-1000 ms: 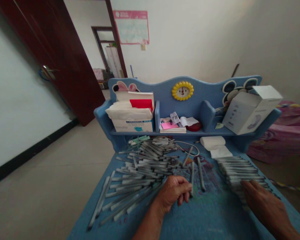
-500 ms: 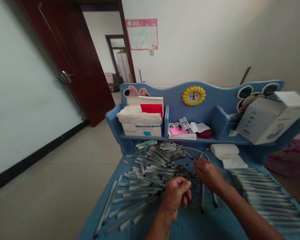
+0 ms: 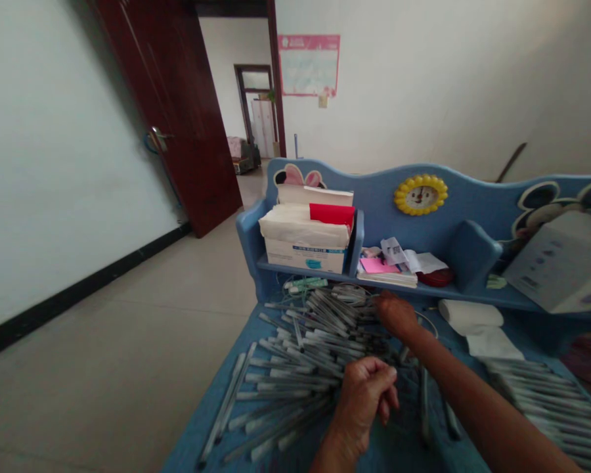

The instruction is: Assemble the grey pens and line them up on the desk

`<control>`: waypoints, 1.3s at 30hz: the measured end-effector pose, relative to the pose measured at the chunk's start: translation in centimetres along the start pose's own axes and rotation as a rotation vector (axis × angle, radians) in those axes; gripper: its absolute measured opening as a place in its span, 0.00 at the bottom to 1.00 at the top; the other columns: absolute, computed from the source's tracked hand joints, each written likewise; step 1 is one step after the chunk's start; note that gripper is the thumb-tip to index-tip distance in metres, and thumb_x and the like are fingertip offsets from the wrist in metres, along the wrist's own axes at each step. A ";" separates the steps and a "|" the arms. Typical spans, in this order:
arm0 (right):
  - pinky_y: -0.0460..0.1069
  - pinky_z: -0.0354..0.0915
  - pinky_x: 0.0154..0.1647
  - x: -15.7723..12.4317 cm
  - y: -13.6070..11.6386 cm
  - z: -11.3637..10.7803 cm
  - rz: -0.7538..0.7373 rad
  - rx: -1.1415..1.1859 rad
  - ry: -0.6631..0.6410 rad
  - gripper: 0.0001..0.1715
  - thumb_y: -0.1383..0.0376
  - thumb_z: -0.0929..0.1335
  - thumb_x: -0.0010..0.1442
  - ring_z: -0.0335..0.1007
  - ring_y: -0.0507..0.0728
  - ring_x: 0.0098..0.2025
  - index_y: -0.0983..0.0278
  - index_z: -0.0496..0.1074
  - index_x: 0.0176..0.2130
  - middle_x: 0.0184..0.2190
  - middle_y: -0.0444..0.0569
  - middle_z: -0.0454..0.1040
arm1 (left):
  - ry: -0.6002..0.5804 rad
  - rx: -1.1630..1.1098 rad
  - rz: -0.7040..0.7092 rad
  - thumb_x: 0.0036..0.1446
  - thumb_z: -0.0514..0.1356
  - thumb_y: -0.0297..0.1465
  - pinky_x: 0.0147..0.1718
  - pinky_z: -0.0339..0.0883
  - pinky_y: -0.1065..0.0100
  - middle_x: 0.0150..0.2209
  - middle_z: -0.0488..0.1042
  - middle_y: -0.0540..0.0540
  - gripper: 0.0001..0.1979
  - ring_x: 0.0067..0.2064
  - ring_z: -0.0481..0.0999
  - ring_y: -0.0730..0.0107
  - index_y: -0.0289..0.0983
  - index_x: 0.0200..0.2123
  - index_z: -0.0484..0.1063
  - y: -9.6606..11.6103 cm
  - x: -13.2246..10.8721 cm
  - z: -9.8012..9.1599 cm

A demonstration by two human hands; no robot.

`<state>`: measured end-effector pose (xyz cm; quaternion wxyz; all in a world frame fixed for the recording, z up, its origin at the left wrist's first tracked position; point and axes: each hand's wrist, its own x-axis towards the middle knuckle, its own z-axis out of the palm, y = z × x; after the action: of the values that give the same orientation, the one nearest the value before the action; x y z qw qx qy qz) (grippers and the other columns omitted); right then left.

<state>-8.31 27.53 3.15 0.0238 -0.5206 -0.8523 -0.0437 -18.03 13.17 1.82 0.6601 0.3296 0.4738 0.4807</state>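
A loose heap of grey pens (image 3: 300, 355) covers the left half of the blue desk (image 3: 404, 447). My left hand (image 3: 367, 394) rests at the heap's near right edge, fingers curled into a loose fist; what they hold, if anything, is hidden. My right hand (image 3: 395, 314) reaches across to the far side of the heap, back of the hand up, fingers down among the pens and blurred. A neat row of pens (image 3: 551, 401) lies at the right side of the desk.
The desk's shelf holds a white box of papers with a red sheet (image 3: 308, 233), a pink note and papers (image 3: 389, 266), and a tilted white carton (image 3: 566, 263). A roll of white tissue (image 3: 470, 316) lies below. A dark red door (image 3: 177, 112) stands open at left.
My right hand left the neat row at the right and reached left and forward onto the far part of the heap. The view swung left. My left hand stayed curled.
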 end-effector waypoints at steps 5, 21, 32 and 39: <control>0.45 0.60 0.32 -3.6 1.9 -0.6 0.068 0.047 0.014 0.12 0.67 0.59 0.60 0.71 0.53 0.34 0.65 0.70 0.36 0.35 0.51 0.74 | 0.017 0.000 0.023 0.45 0.60 0.39 0.10 0.45 0.76 0.14 0.67 0.52 0.13 0.10 0.57 0.82 0.34 0.23 0.67 0.2 0.0 -0.1; 0.46 0.61 0.20 -15.9 -1.3 0.2 0.138 1.034 0.153 0.10 0.64 0.63 0.55 0.65 0.53 0.21 0.62 0.72 0.27 0.19 0.43 0.69 | 0.140 -0.130 0.095 0.46 0.63 0.39 0.15 0.54 0.79 0.24 0.73 0.49 0.16 0.18 0.64 0.82 0.31 0.34 0.72 -0.3 0.6 0.1; 0.43 0.57 0.22 -10.6 1.6 -0.4 0.111 0.855 -0.051 0.16 0.62 0.61 0.57 0.64 0.51 0.22 0.64 0.70 0.23 0.17 0.42 0.68 | 0.187 -0.139 0.133 0.47 0.63 0.41 0.12 0.48 0.79 0.20 0.71 0.50 0.17 0.14 0.58 0.85 0.31 0.30 0.73 1.2 0.5 -0.9; 0.47 0.62 0.34 -4.2 2.7 0.2 0.090 0.233 -0.063 0.14 0.67 0.60 0.58 0.72 0.58 0.38 0.62 0.74 0.36 0.34 0.52 0.77 | 0.167 0.067 0.168 0.51 0.60 0.42 0.14 0.48 0.78 0.19 0.69 0.50 0.18 0.14 0.57 0.85 0.31 0.24 0.71 0.6 0.6 -1.0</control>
<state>-3.95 25.04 2.74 0.0594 -0.5533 -0.8276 0.0733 -19.07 13.88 1.83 0.5642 0.3488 0.5138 0.5440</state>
